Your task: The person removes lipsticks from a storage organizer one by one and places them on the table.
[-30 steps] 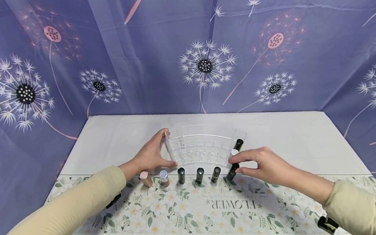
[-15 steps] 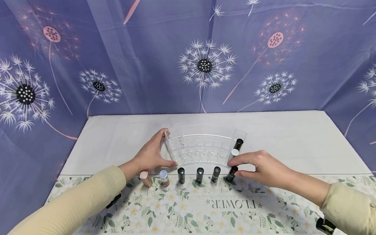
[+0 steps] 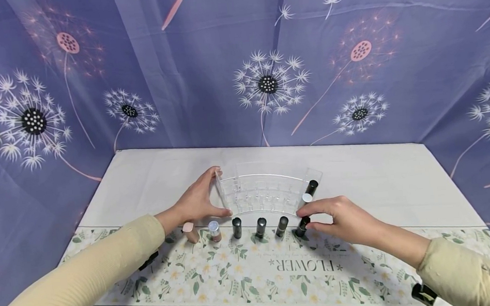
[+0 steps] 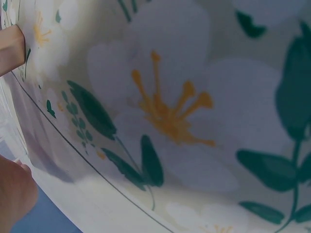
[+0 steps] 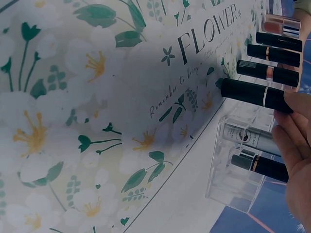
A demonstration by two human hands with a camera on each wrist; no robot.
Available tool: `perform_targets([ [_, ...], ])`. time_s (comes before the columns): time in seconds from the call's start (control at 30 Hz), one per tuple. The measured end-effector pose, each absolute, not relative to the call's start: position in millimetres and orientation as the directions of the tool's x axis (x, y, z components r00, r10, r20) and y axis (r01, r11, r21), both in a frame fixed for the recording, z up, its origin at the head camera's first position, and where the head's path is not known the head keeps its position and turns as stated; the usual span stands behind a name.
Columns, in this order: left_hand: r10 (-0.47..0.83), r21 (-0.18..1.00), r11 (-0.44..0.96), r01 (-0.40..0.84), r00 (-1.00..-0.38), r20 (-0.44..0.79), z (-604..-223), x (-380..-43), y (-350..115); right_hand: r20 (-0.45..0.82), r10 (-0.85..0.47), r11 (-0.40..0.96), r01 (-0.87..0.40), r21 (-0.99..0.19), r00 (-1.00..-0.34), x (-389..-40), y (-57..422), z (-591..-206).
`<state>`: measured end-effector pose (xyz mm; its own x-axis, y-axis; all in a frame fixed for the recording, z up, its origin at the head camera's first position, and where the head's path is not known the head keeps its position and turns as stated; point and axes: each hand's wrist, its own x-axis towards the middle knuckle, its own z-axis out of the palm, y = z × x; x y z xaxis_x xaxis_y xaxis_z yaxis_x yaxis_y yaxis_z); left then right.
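In the head view, a clear tiered lipstick holder (image 3: pixel 259 190) stands mid-table. My left hand (image 3: pixel 196 201) grips its left end, thumb in front and fingers behind. At the row's right end, the thumb and fingers of my right hand (image 3: pixel 347 217) pinch the top of a black lipstick (image 3: pixel 301 228); the right wrist view shows this lipstick (image 5: pixel 245 92) upright on the mat. Inside the holder's right end are a silver-topped lipstick (image 3: pixel 306 199) and a black-capped lipstick (image 3: pixel 312 187). The left wrist view catches only part of the left hand (image 4: pixel 17 194).
Left of the pinched lipstick, a row stands along the mat's back edge: several black lipsticks (image 3: pixel 261 228), a clear-capped lipstick (image 3: pixel 214 231) and a pinkish-beige one (image 3: pixel 190 232). The flowered mat (image 3: pixel 221 281) crosses the white table (image 3: pixel 369 176); a patterned curtain (image 3: pixel 203 79) hangs behind.
My right hand has shifted slightly down and left with the black lipstick, which leans less than before. The left hand and the holder stay where they were.
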<state>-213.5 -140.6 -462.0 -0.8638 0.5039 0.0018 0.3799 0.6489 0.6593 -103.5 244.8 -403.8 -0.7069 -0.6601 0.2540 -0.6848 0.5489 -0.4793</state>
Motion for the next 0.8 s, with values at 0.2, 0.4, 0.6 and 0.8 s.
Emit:
perform_targets([
  [0.2, 0.5, 0.658, 0.649, 0.381, -0.866, 0.009, -462.8, -215.3, -139.3, 0.245, -0.653, 0.564, -0.675, -0.476, -0.717, -101.8, 245.2, -404.1],
  [0.4, 0.499, 0.658, 0.649, 0.382, -0.866, 0.011, -462.1, -214.4, -139.5, 0.214, -0.636, 0.59, -0.646, -0.484, -0.741, -99.8, 245.2, -402.5],
  [0.6, 0.501, 0.659, 0.647, 0.383, -0.866, 0.011, -462.2, -213.7, -139.7, 0.229, -0.624, 0.59, -0.642, -0.489, -0.747, -99.3, 245.8, -398.4],
  [0.8, 0.5, 0.653, 0.654, 0.382, -0.866, 0.006, -460.6, -212.9, -139.9, 0.289, -0.616, 0.571, -0.668, -0.478, -0.733, -102.5, 249.7, -389.2],
])
